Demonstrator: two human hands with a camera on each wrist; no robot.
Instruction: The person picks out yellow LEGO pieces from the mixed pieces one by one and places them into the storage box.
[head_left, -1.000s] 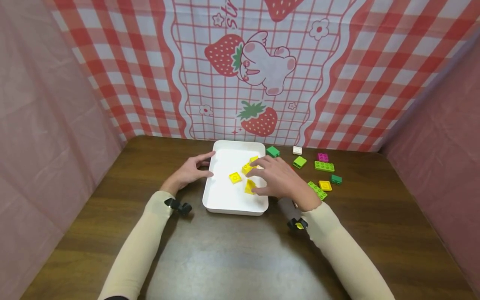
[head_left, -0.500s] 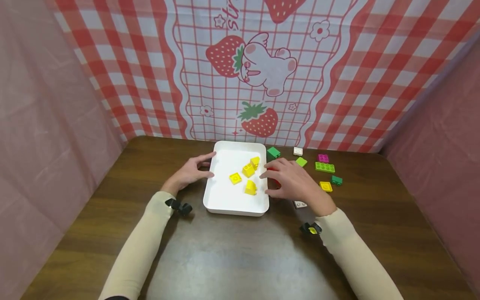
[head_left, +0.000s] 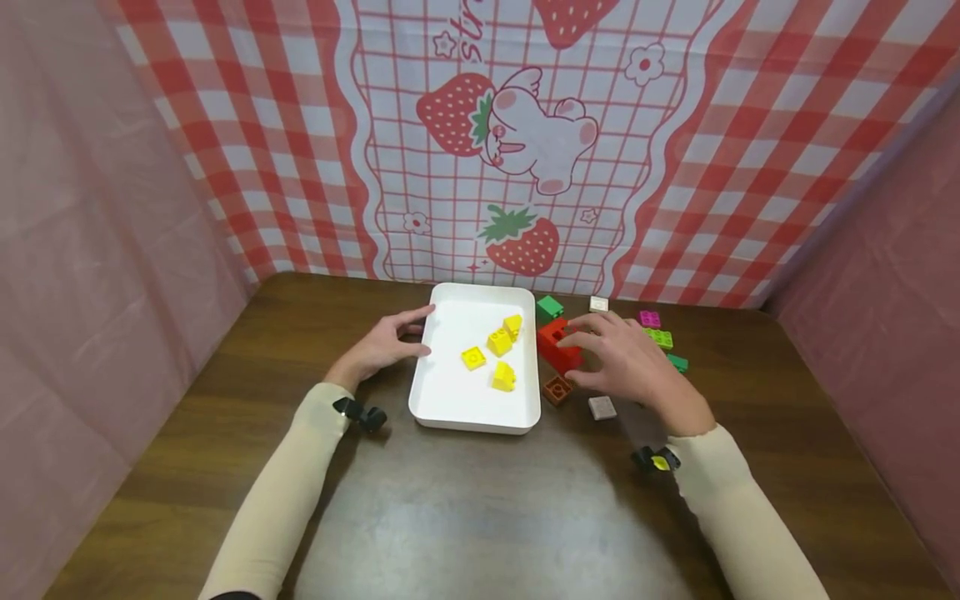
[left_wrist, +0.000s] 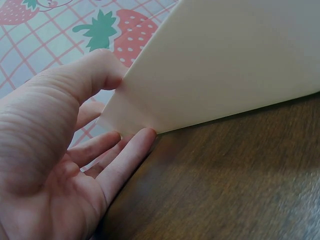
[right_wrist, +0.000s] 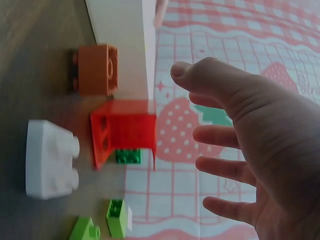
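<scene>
A white tray (head_left: 474,287) holds several yellow blocks, among them a flat square one (head_left: 473,358) and a sloped one (head_left: 504,377). My left hand (head_left: 387,342) rests its fingertips and thumb against the tray's left side; the left wrist view shows them touching the white outer wall (left_wrist: 215,65). Right of the tray my right hand (head_left: 626,358) hovers with spread, loosely bent fingers and holds nothing. Beneath its fingertips lie a red block piece (head_left: 553,342) with openings and a brown block (head_left: 557,389). The right wrist view shows a gap between the fingers and the red piece (right_wrist: 132,127).
Around the right hand lie a white block (head_left: 602,407), a dark green block (head_left: 550,307), a small white block (head_left: 598,304), a magenta block (head_left: 649,318) and a lime block (head_left: 660,337). A strawberry-print cloth (head_left: 517,242) hangs behind the wooden table (head_left: 480,508).
My right hand has left the space over the tray and moved right, uncovering the red and brown pieces. A yellow block stays in the tray. My left hand keeps its place.
</scene>
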